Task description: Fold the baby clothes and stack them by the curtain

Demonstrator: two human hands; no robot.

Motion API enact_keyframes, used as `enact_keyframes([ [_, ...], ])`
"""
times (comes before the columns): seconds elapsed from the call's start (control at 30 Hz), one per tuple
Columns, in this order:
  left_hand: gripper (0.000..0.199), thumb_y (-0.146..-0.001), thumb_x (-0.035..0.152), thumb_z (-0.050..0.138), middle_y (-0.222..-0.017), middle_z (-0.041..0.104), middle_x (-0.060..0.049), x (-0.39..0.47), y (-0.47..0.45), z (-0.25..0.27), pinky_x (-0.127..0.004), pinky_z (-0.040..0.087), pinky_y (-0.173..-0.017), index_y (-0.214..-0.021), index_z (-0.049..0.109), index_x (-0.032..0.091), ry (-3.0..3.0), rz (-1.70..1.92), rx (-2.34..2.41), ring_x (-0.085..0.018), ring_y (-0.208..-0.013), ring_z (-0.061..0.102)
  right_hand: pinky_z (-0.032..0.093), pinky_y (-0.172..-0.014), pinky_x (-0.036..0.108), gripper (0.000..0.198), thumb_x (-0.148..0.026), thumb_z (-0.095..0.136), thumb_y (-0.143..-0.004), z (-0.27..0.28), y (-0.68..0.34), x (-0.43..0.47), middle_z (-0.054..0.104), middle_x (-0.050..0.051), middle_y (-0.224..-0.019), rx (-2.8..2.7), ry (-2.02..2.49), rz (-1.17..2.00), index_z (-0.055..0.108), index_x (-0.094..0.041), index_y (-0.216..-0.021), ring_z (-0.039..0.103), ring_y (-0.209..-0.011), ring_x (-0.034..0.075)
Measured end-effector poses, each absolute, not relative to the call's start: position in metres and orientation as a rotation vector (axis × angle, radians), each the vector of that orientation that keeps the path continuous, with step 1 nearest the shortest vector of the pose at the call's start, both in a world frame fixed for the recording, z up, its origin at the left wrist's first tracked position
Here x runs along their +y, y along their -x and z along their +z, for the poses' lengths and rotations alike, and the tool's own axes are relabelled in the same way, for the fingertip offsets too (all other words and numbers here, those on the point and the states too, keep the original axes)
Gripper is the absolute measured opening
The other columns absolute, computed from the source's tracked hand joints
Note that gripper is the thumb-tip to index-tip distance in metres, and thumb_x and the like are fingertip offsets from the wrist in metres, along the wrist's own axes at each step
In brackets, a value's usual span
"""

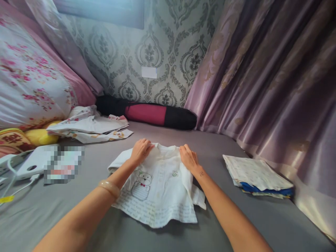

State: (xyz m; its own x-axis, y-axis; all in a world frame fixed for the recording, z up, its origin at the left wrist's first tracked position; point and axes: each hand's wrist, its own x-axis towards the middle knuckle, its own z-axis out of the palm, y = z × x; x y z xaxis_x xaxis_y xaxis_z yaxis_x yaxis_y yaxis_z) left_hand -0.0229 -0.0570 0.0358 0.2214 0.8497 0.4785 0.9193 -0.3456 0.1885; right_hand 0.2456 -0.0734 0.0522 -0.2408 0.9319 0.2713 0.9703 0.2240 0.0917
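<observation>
One item (64, 165) left of the shirt (161, 190) is blurred into squares; I can't make it out. My left forearm (86, 213) covers part of the shirt, and my thumbs are hard to see. My left hand (142, 150) and right hand (189, 158) pinch its shoulders either side of the collar, fingers curled on the fabric. The shirt lies on the grey sheet (215, 147), its white cloth rumpled, with a line-drawn bear (141, 186). A layered stack (258, 173) sits to its right.
</observation>
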Motion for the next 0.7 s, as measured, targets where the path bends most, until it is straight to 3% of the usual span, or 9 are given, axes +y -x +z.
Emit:
enact_keyframes([
  [0.2,0.031,-0.092,0.045,0.050,-0.091,0.067,-0.009,-0.043,0.019,0.027,-0.031,0.039,-0.073,-0.093,0.065,0.018,2.465,-0.713,-1.757,-0.023,-0.087,0.061,0.042,-0.069,0.027,0.032,-0.031,0.027,-0.103,0.042,-0.247,-0.061,0.060,0.007,-0.110,-2.416,1.853,-0.260,0.058,-0.021,-0.107,0.066,-0.084,0.017],
  [0.47,0.027,-0.094,0.036,0.045,-0.091,0.071,-0.007,-0.029,0.012,0.021,-0.028,0.039,-0.072,-0.090,0.067,0.020,2.539,-0.637,-1.860,-0.021,-0.085,0.064,0.042,-0.076,0.029,0.033,-0.033,0.028,-0.103,0.038,-0.255,-0.043,0.061,0.007,-0.112,-2.542,1.838,-0.097,0.058,-0.022,-0.109,0.065,-0.091,0.018],
  [0.7,0.029,-0.095,0.041,0.044,-0.094,0.072,-0.007,-0.012,0.005,0.016,-0.027,0.039,-0.072,-0.095,0.065,0.022,2.475,-0.680,-1.963,-0.021,-0.090,0.065,0.042,-0.077,0.030,0.034,-0.035,0.027,-0.103,0.037,-0.263,-0.025,0.062,0.007,-0.112,-2.547,1.836,-0.113,0.058,-0.023,-0.108,0.064,-0.092,0.018],
])
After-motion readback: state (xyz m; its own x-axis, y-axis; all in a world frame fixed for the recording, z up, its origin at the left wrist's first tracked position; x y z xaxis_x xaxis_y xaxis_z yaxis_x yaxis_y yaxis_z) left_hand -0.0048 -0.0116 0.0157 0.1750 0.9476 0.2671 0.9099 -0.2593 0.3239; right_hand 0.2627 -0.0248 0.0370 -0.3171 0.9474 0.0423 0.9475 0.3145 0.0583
